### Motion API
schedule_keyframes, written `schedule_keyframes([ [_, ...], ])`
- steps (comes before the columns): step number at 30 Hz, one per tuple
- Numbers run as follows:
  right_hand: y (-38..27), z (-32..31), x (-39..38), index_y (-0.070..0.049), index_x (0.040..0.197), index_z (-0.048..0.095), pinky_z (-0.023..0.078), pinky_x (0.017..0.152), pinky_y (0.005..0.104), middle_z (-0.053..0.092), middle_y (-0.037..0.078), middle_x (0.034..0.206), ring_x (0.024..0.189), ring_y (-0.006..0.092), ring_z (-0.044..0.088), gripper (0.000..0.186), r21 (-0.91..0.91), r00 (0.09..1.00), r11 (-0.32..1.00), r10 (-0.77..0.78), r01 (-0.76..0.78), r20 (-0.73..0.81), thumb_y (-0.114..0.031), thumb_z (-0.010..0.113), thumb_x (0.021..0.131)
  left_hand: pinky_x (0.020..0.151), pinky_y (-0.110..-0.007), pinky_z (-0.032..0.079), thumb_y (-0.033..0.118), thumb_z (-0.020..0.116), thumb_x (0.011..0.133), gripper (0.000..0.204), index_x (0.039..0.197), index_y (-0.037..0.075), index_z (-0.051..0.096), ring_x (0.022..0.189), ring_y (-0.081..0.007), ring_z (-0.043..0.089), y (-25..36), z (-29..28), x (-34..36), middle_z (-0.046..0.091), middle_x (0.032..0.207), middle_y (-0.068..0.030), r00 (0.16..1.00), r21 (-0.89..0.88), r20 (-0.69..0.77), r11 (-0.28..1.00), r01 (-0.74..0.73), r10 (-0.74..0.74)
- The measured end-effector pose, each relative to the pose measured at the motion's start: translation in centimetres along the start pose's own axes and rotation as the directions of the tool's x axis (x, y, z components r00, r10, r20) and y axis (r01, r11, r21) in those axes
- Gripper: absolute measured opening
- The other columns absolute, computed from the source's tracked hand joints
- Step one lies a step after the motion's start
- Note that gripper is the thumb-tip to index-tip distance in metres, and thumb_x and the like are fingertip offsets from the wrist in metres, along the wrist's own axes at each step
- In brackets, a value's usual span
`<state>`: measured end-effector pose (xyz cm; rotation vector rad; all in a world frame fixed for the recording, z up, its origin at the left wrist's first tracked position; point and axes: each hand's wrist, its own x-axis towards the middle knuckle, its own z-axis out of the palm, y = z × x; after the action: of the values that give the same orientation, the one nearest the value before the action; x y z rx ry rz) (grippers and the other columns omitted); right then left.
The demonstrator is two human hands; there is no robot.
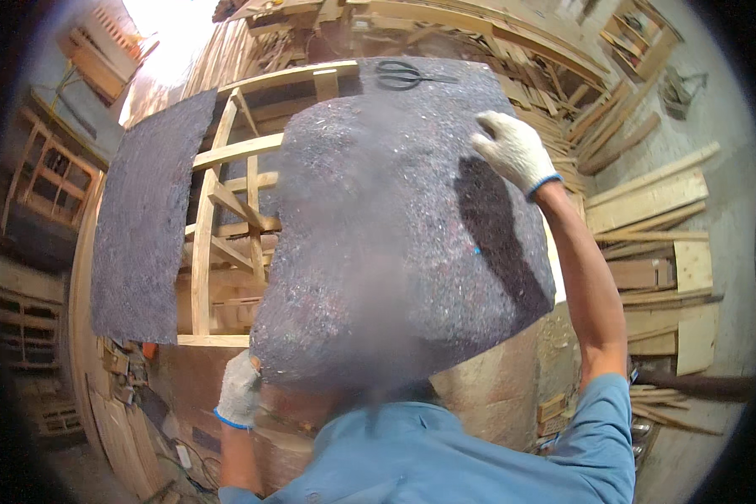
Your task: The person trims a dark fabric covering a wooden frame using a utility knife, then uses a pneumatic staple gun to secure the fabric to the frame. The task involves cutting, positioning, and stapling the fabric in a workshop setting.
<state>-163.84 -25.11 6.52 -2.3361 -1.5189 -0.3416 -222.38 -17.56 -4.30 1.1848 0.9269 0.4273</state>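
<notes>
A large grey speckled felt sheet [428,244] lies across a light wooden frame [202,260], and a faint blur covers its middle. My left hand [241,391], in a white knitted glove, grips the sheet's near left corner, its fingertips partly hidden. Over the sheet's right part is my right hand [517,153], gloved too. Its fingers are bent with a gap to the thumb, and nothing shows between them. That hand and arm throw a dark shadow on the felt. Black-handled scissors [401,76] rest at the sheet's far edge.
A second grey felt piece [147,223] covers the frame's left end. Stacked boards and offcuts [655,277] line the right side. More timber [479,29] is piled beyond the frame. Wooden frames [55,181] stand at the left, and cables [185,466] lie on the floor.
</notes>
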Motion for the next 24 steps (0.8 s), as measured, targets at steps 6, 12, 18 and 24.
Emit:
schedule_keyframes([
  [6, -0.9, 8.1, 13.6, -0.007, 0.121, 0.069, 0.054, 0.094, 0.0492, 0.072, 0.023, 0.113, 0.108, 0.0413, 0.068, 0.037, -0.036, 0.994, 0.996, -0.079, 0.081, 0.076, -0.025, 0.062, 0.089, 0.072, -0.028, 0.044, 0.027, 0.061, 0.098, 0.037, 0.112, -0.004, 0.072, 0.081, -0.0098, 0.055, 0.1, 1.9, -1.4, 0.069, 0.093, -0.0025, 0.98, 0.007, -0.2, 1.0, 0.0, 0.001],
  [12, 3.3, 11.8, 18.0, -0.005, 0.112, 0.07, 0.052, 0.093, 0.0505, 0.07, 0.024, 0.108, 0.106, 0.0416, 0.066, 0.036, -0.166, 0.972, 0.974, -0.123, 0.157, 0.198, -0.03, 0.073, 0.086, 0.084, -0.033, 0.049, 0.025, 0.062, 0.098, 0.037, 0.117, -0.006, 0.069, 0.091, -0.0147, 0.059, -1.0, 2.4, -2.4, 0.071, 0.102, -0.0052, 0.952, 0.026, -0.304, 0.999, -0.036, 0.042],
  [18, 5.5, 11.7, 20.0, -0.007, 0.117, 0.072, 0.051, 0.098, 0.0459, 0.068, 0.02, 0.125, 0.115, 0.0378, 0.065, 0.044, -0.108, 0.973, 0.98, -0.144, 0.165, 0.178, -0.034, 0.074, 0.083, 0.081, -0.033, 0.047, 0.024, 0.062, 0.097, 0.033, 0.104, -0.008, 0.067, 0.085, -0.014, 0.055, -0.1, 3.1, -2.5, 0.066, 0.088, -0.0043, 0.933, 0.165, -0.358, 0.986, 0.028, 0.034],
  [24, 3.4, 11.6, 21.6, -0.005, 0.101, 0.076, 0.055, 0.085, 0.0482, 0.073, 0.024, 0.101, 0.097, 0.0401, 0.071, 0.037, -0.161, 0.903, 0.967, -0.118, 0.2, 0.414, -0.036, 0.067, 0.083, 0.081, -0.033, 0.048, 0.022, 0.061, 0.098, 0.031, 0.109, -0.006, 0.071, 0.089, -0.0136, 0.058, 1.3, 3.5, -2.9, 0.069, 0.094, -0.0049, 0.939, 0.196, -0.34, 0.98, 0.022, 0.047],
])
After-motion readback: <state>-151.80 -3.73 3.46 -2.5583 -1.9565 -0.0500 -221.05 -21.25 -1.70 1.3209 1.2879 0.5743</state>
